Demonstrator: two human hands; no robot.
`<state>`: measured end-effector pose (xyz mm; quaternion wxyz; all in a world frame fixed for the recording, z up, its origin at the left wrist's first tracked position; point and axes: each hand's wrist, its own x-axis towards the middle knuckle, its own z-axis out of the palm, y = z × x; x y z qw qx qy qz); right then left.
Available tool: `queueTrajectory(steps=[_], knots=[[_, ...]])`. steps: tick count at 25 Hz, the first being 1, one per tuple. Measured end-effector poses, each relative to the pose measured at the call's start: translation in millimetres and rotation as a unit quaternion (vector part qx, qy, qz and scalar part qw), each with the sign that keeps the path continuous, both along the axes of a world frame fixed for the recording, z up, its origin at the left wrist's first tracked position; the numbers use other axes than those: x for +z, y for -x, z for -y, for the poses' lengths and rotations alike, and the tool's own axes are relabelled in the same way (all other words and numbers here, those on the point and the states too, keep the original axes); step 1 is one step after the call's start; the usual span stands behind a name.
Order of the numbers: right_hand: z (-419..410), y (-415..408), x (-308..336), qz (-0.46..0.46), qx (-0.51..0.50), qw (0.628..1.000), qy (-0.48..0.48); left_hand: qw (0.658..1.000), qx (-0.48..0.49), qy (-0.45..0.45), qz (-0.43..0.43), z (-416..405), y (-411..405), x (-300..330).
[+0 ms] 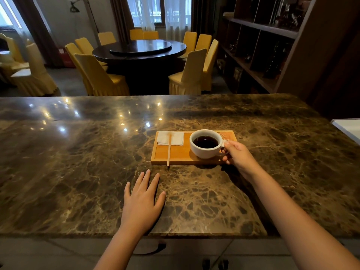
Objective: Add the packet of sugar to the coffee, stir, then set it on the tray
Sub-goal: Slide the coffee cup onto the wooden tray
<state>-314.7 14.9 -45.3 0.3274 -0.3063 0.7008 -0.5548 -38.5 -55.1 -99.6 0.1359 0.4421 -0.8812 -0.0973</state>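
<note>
A white cup [202, 152] of black coffee is over the right half of the wooden tray [179, 154]; a shadow lies beneath it, so I cannot tell whether it rests on the tray. My right hand [236, 155] grips its handle. A wooden stir stick [169, 151] lies across the tray's left side, its near end past the front rim, its far end on a white napkin [170, 137]. A small packet [224, 135] lies at the tray's far right corner, partly hidden by the cup. My left hand [143, 199] lies flat on the marble counter, fingers spread, holding nothing.
The marble counter [78, 162] stretches wide to the left and right of the tray. A white object's edge [348, 127] shows at the far right. Beyond the counter stand a round dark table [139, 48] with yellow chairs and dark shelving [261, 45].
</note>
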Motion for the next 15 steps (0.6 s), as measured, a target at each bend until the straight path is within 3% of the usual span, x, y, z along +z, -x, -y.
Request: queueTrajectory(steps=[7, 11, 15], knots=[[3.9, -2.0, 1.3, -0.025, 0.006, 0.999, -0.020, 1.000, 0.001, -0.001, 0.004, -0.7, 0.8, 1.1], [1.7, -9.2, 7.0, -0.046, -0.060, 0.997, -0.011, 1.000, 0.001, -0.003, -0.004, -0.8, 0.4, 1.0], [-4.5, -12.4, 10.9, -0.133, -0.071, 0.988, -0.011, 1.000, 0.000, -0.006, -0.012, -1.3, 0.7, 1.2]])
